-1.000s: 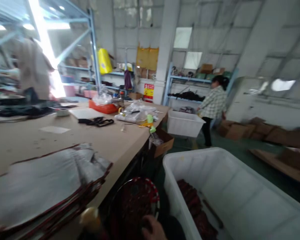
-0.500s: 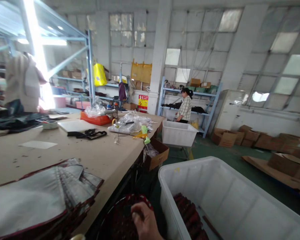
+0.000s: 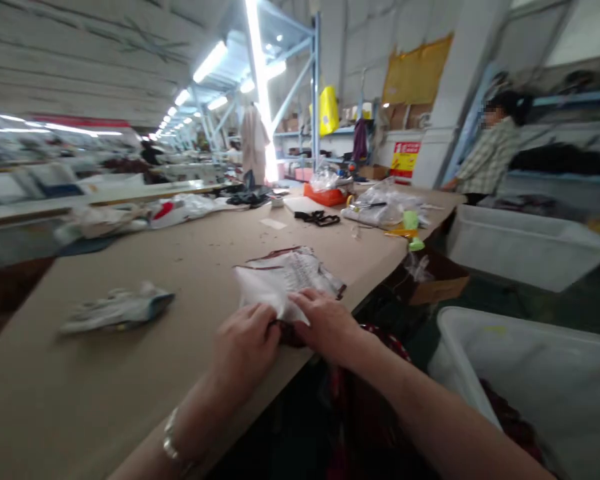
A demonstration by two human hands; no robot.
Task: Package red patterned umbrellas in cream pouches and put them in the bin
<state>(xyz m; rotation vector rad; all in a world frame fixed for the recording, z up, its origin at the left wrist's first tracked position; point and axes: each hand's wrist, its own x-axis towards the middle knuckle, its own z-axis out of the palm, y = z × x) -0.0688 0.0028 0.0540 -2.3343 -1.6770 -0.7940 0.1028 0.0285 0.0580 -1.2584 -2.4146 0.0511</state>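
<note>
A stack of white fabric pieces with dark red edges (image 3: 303, 270) lies near the front edge of the table (image 3: 200, 287). My left hand (image 3: 250, 340) has its fingers curled on the near edge of the top piece. Close beside it, my right hand (image 3: 327, 327) grips the same edge, which is slightly lifted and folded between the hands. The fingertips are partly hidden by fabric and blur. To the left lies a crumpled grey-white item (image 3: 120, 310) that resembles a work glove.
A white plastic bin (image 3: 460, 360) with dark red pieces inside stands to the right. Farther back are another white bin (image 3: 520, 247), a cardboard box (image 3: 443, 290), clear plastic bags (image 3: 377, 203), an orange tray (image 3: 325, 195) and black straps (image 3: 317, 218). A person (image 3: 490, 153) stands behind.
The view has swung left. My right hand has moved from beside the bin up to the fabric stack. My left hand has come into view on the fabric.
</note>
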